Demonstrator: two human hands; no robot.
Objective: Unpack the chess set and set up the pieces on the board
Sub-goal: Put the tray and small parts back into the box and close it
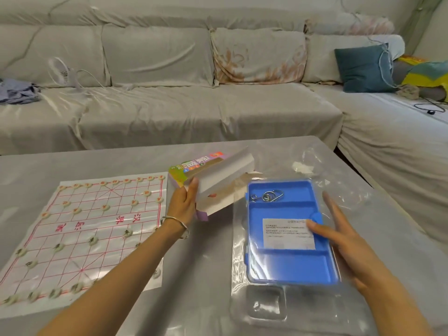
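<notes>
Two hands: left hand (pixel 182 203) fingers grip the open chess box (pixel 215 179), board (pixel 109 251) and pieces (pixel 77 210) just left of them; right hand (pixel 346 241) fingers rest straight on a blue tray (pixel 291 265). Risk: a swing of the box could scatter the nearest pieces.

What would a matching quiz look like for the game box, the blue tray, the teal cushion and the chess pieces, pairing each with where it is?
Things:
1. game box
2. blue tray
3. teal cushion
4. chess pieces

Places:
A. on the sofa
B. on the paper board
C. held by the left hand
D. on the table in clear plastic, touched by the right hand

Pairs: 1-C, 2-D, 3-A, 4-B
</notes>
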